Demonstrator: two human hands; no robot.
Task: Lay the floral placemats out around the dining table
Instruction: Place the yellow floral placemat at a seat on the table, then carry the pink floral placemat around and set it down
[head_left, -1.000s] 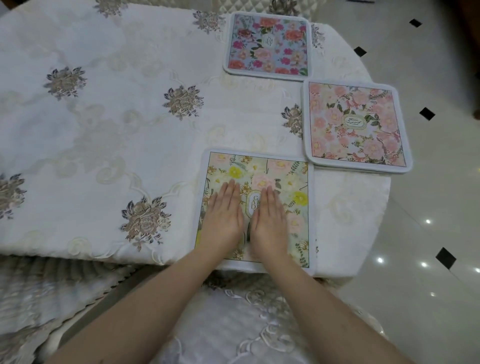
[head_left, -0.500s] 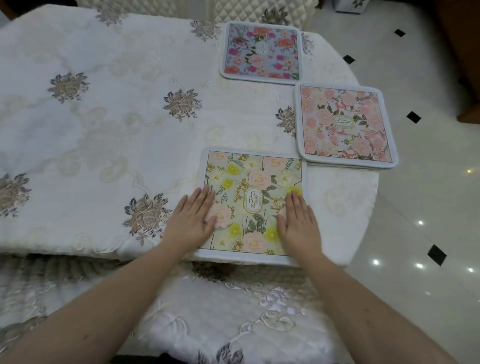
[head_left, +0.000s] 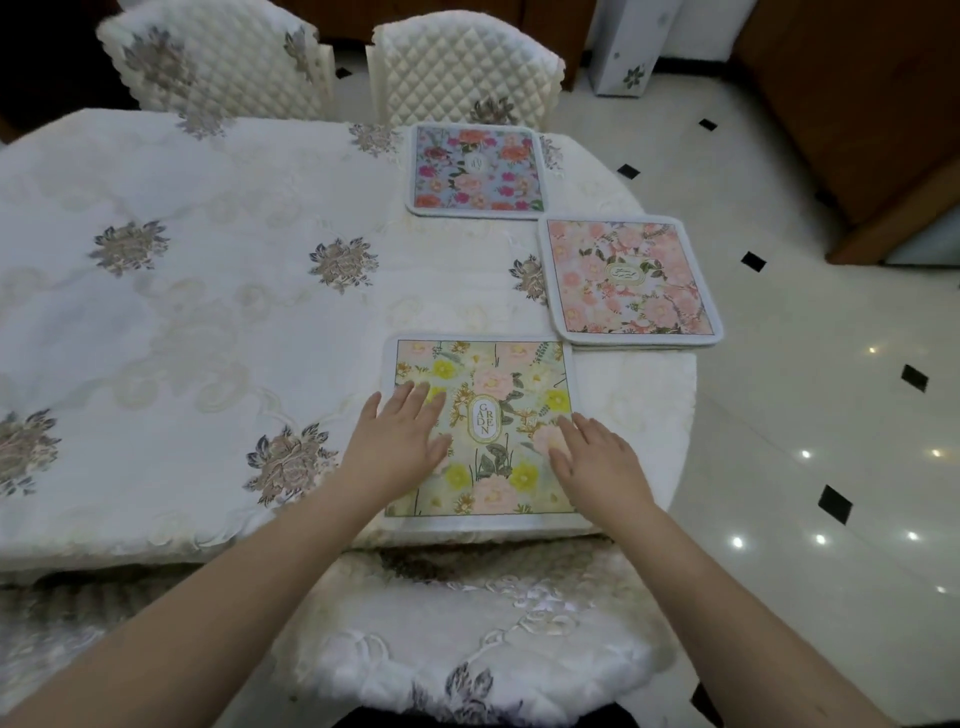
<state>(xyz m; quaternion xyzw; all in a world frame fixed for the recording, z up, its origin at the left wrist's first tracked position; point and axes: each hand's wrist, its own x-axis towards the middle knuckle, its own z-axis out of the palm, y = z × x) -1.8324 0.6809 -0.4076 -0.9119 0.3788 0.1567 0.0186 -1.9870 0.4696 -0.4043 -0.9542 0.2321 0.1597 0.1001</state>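
What moved: our two hands were side by side in the middle of the yellow placemat (head_left: 480, 428) a second ago; now they have slid apart to its two sides.
Left hand: our left hand (head_left: 397, 441) lies flat on the left part of the mat, fingers straight and close together, pressing down and gripping nothing.
Right hand: our right hand (head_left: 597, 462) lies flat on the right part, fingers straight too, holding nothing.
Yellow placemat: it lies flat on the counter (head_left: 208, 312), at the near edge, right in front of the near chair (head_left: 467, 623).
What that means: we think we were smoothing this mat, and it looks done.
Pink placemat: the pink placemat (head_left: 628, 278) sits at the round end of the counter, and its corner just about meets the yellow one.
Blue placemat: the blue placemat (head_left: 478, 169) sits at the far edge, in front of a padded chair (head_left: 462, 62).
Still to do: the long left part of the counter shows no mats, so we think more places need one. We see no spare mats from here.
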